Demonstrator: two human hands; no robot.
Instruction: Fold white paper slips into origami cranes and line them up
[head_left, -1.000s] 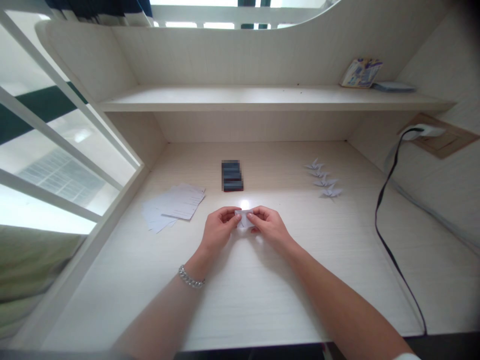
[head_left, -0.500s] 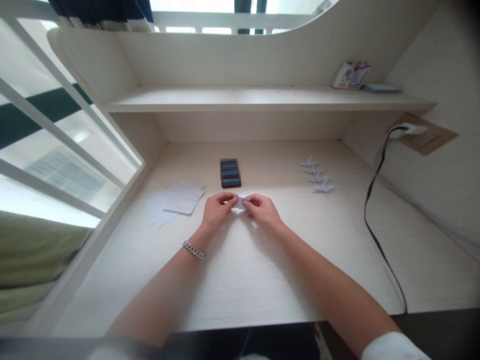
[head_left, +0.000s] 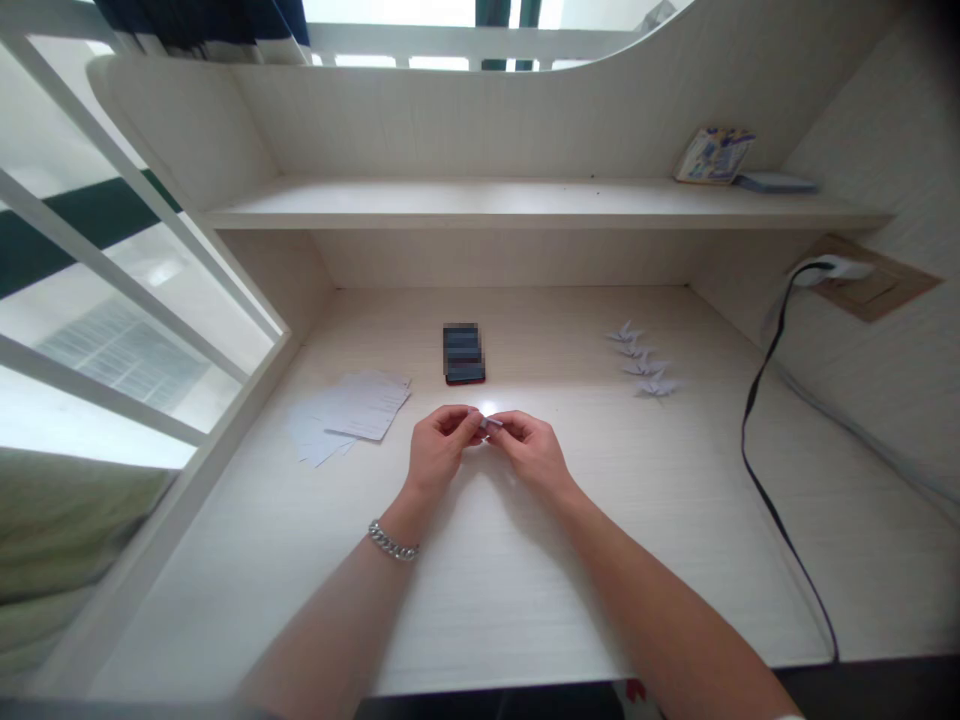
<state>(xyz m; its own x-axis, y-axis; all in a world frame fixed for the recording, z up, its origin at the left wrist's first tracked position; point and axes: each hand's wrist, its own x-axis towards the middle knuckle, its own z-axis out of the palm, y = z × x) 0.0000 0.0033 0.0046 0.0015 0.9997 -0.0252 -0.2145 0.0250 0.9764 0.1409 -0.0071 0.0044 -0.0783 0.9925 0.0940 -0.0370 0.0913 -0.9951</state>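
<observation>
On the far left of my view I see white window bars [head_left: 112, 270] slanting beside the pale wooden desk [head_left: 480, 590]. Next along, a loose stack of white paper sheets [head_left: 352, 410] lies flat on the desk, well apart from the hands. My left hand [head_left: 437, 455] sits just right of those sheets, a silver bracelet [head_left: 392, 544] on its wrist. Its fingers are curled in, thumb and forefinger pinching the left end of a small folded paper piece [head_left: 486, 424]. That piece is at the middle of the desk, held between both hands just above the surface; most of it is hidden by the fingertips, so I cannot tell its shape. Behind it, further back on the desk, a dark phone [head_left: 463, 353] lies flat. My right hand [head_left: 531, 452] meets the left one, its fingers also bent and pinching the right end of the same piece. Further right, a row of four small folded paper cranes [head_left: 643, 362] stands on the desk, well apart from the hands. A black cable [head_left: 765, 420] runs from the wall socket [head_left: 836, 270] down across the right edge. On the shelf [head_left: 525, 200] above, at its right end, a small colourful booklet [head_left: 712, 153] leans against the back wall.
</observation>
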